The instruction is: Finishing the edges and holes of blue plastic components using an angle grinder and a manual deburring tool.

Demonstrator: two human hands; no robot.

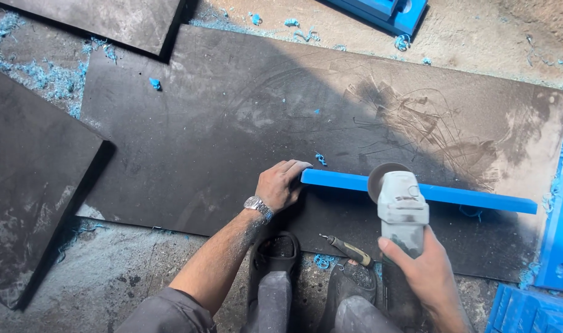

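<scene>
While the left hand (pixel 282 184) presses flat and open on the left end of the blue strip (pixel 417 192), which runs left-right across the black sheet (pixel 232 123), the right hand (pixel 426 271) grips the angle grinder (pixel 399 203) at mid-strip.

Single view only, worn on the head, aimed steeply down at the floor from above and slightly behind the hands. Close enough to fill the lower middle with the left hand (pixel 282 184) and the right hand (pixel 424 268), forearms entering from the bottom edge. Knees and dark shoes (pixel 280 250) just below the hands, at the near edge. Beyond the hands, a large dark sheet (pixel 232 117) stretching toward the top edge. No second view, so no shared ground to compare.
</scene>
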